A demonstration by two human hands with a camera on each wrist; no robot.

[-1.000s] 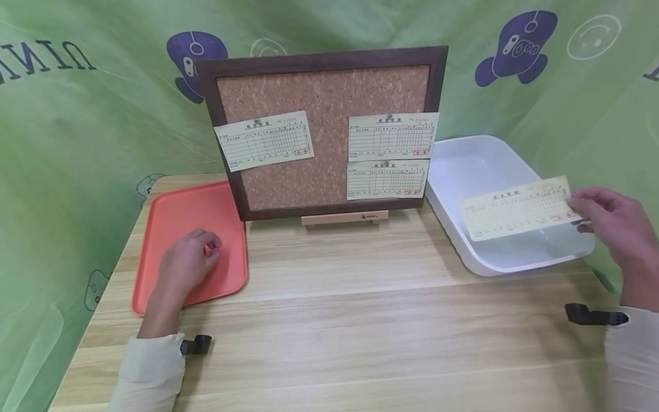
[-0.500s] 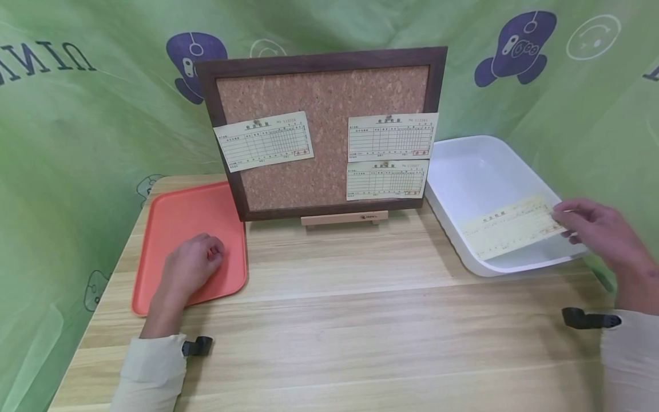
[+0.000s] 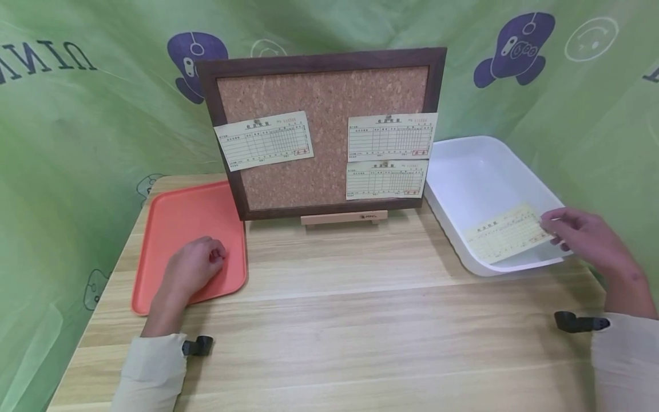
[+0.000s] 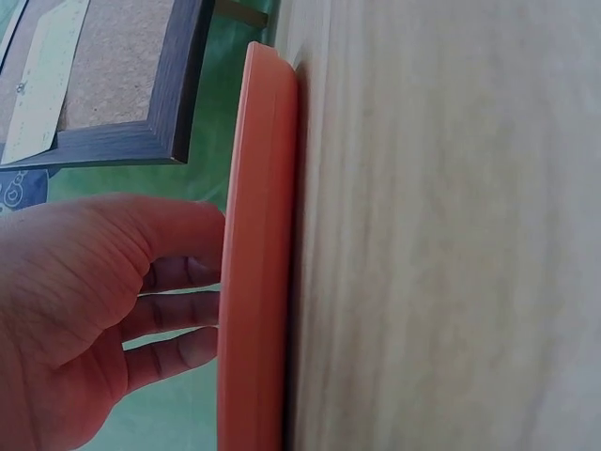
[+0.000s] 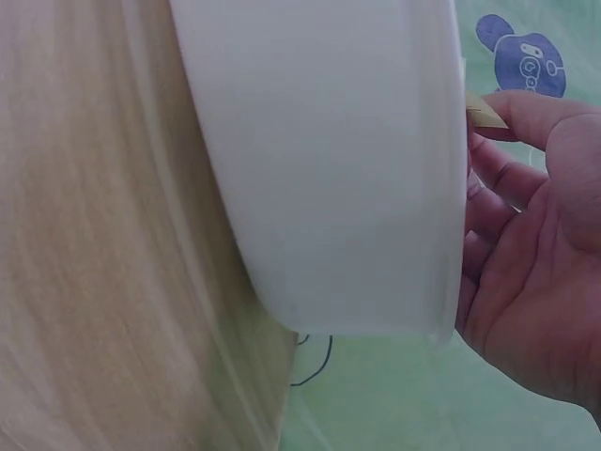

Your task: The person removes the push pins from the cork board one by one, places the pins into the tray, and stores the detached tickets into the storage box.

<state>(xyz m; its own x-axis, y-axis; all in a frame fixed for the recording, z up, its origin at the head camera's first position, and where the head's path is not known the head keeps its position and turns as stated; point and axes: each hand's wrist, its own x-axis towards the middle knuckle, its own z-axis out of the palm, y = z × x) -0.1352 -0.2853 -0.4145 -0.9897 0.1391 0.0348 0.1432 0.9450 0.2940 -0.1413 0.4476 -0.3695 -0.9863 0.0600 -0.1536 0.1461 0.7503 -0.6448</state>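
My right hand (image 3: 589,237) pinches the right end of a pale yellow receipt slip (image 3: 504,236) between thumb and fingers. The slip lies low within the white plastic bin (image 3: 484,160), its printed side up. From the right wrist view, a corner of the slip (image 5: 485,113) shows at the thumb, while the bin wall (image 5: 329,169) hides the rest. At the left, my left hand (image 3: 194,264) is over the red tray (image 3: 180,209), fingers loosely bent and holding nothing. Its fingertips are partly hidden behind the tray's rim (image 4: 258,244) in the left wrist view.
A cork board (image 3: 329,103) in a dark frame stands at the back on a small wooden stand (image 3: 344,217). Pinned to it are one tilted slip (image 3: 265,141) at left and two stacked slips (image 3: 393,136) at right. A green printed curtain (image 3: 62,126) hangs behind.
My right hand has lowered the receipt slip from above the bin down into it, shifting leftward and toward me. My left hand has barely moved.
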